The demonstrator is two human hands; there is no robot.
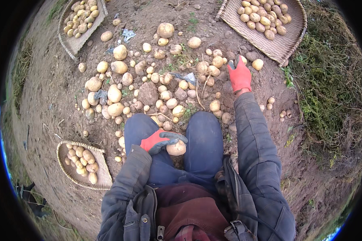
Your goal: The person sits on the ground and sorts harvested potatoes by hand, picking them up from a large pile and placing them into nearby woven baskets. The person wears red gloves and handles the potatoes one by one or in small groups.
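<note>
My left hand (163, 141), in a red and dark grey glove, holds a large potato (176, 148) between my knees. My right hand (239, 73), gloved the same way, reaches out to the right side of the loose potatoes (114, 93) on the soil. Its fingertips are beside a pale potato (242, 59), partly hidden by the fingers; whether they grip anything I cannot tell. Potatoes of many sizes lie scattered before my knees, with a round brown clod (148, 93) among them.
Woven baskets holding potatoes stand at the upper left (75, 45), upper right (268, 45) and lower left (102, 168). Pulled green plants (325, 84) are heaped along the right. Scraps of plastic film (100, 95) and dry stalks lie among the potatoes.
</note>
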